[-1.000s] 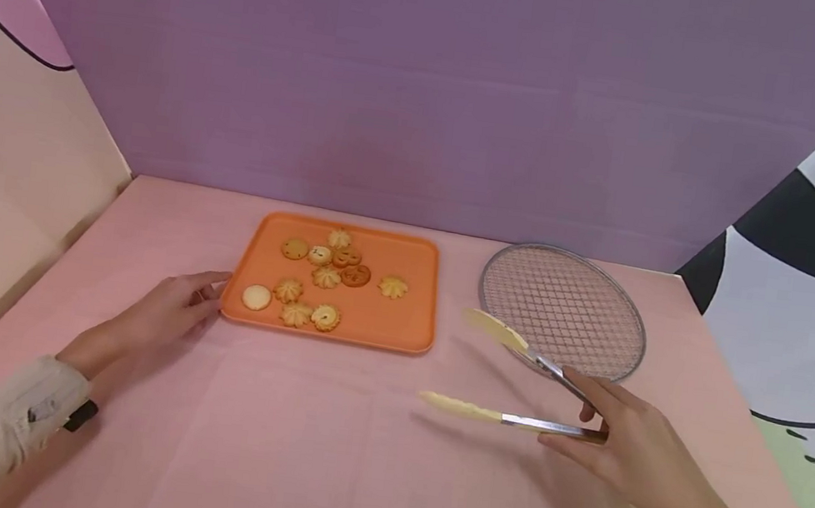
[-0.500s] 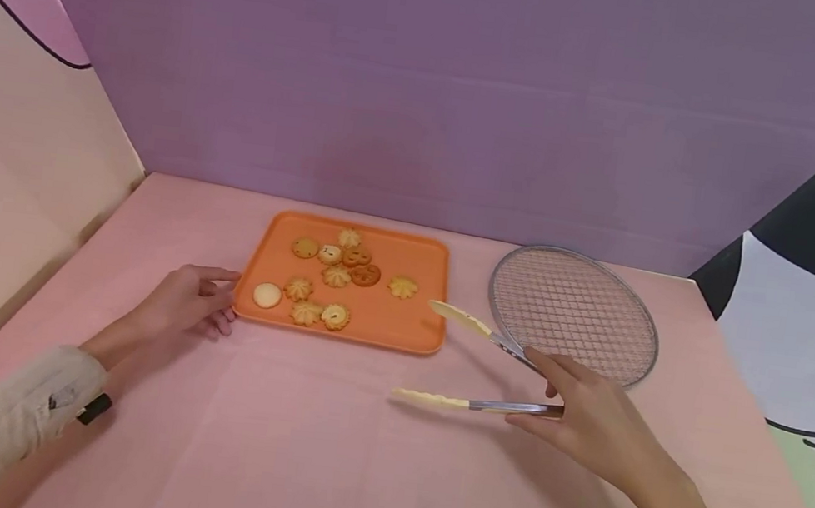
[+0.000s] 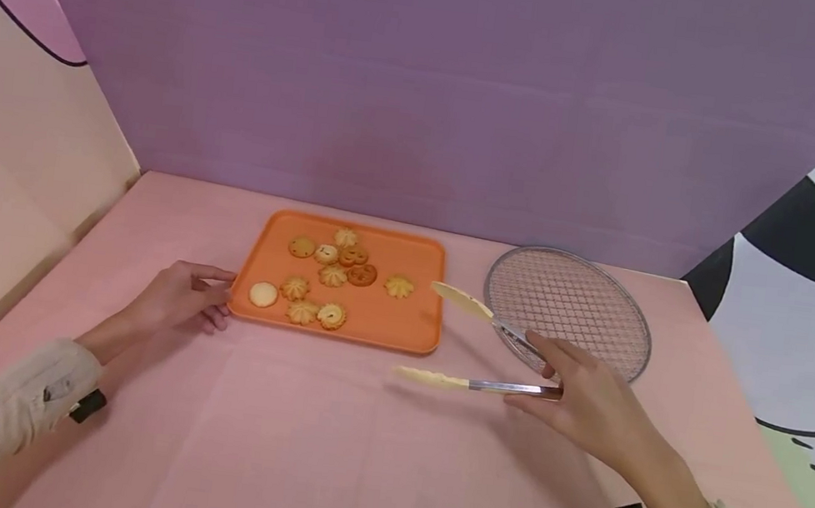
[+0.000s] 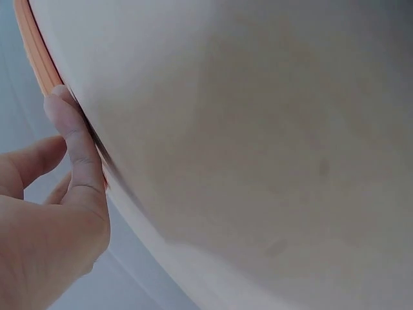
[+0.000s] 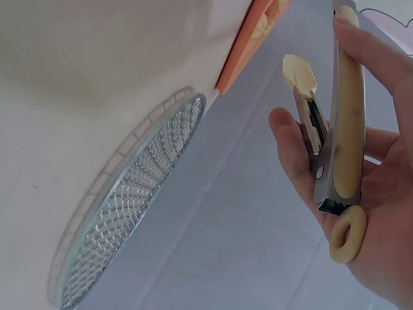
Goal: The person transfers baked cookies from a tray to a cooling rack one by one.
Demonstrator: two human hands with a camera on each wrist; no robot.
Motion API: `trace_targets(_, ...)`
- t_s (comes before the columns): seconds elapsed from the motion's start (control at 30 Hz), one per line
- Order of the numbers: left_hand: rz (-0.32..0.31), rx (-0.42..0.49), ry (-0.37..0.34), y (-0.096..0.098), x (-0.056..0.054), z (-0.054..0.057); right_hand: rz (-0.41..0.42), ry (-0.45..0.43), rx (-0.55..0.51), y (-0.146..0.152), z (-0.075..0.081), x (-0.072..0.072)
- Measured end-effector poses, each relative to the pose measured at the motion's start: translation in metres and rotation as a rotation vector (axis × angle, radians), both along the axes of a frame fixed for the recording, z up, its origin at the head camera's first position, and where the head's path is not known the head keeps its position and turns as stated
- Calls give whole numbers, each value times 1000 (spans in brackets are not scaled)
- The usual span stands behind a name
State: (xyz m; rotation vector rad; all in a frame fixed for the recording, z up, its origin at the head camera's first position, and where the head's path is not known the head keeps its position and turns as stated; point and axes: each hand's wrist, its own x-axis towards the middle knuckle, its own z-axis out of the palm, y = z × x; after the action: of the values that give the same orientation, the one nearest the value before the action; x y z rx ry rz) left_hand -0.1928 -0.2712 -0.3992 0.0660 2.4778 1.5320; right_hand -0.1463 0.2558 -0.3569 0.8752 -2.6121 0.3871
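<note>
An orange tray [image 3: 384,331] holds several cookies [image 3: 333,276] of differing shapes. At its left edge my left hand [image 3: 172,298] holds the rim between thumb and fingers; the left wrist view shows a finger along the tray edge [image 4: 40,55]. My right hand [image 3: 590,401] grips a pair of metal tongs [image 3: 513,389] with cream tips, also seen in the right wrist view as tongs [image 5: 348,123] with a ring at the end. The tong arms are spread wide, nothing between them. One tip lies over the table in front of the tray, the other by its right edge.
A round wire mesh rack [image 3: 570,310] lies right of the tray, partly behind the right hand and tongs. A purple backdrop [image 3: 424,105] rises behind the pink table [image 3: 295,442]. A patterned panel [image 3: 784,330] stands on the right.
My right hand has moved left with the tongs, bringing their tips closer to the tray, then rose slightly. My left hand stays at the tray's left edge. The cookies have not moved.
</note>
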Motion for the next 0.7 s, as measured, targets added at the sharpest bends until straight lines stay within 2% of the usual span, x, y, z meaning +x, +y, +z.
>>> trace_targets(0.13, -7, 6, -10, 0, 0, 0, -20, -6, -9, -1, 3, -8)
trace_targets(0.53, -28, 5, -19, -2, 0, 0, -58, -173, 27, -15, -6, -41)
trace_targets(0.7, -37, -1, -9, -2, 0, 0, -76, -199, 37, -18, -8, -54)
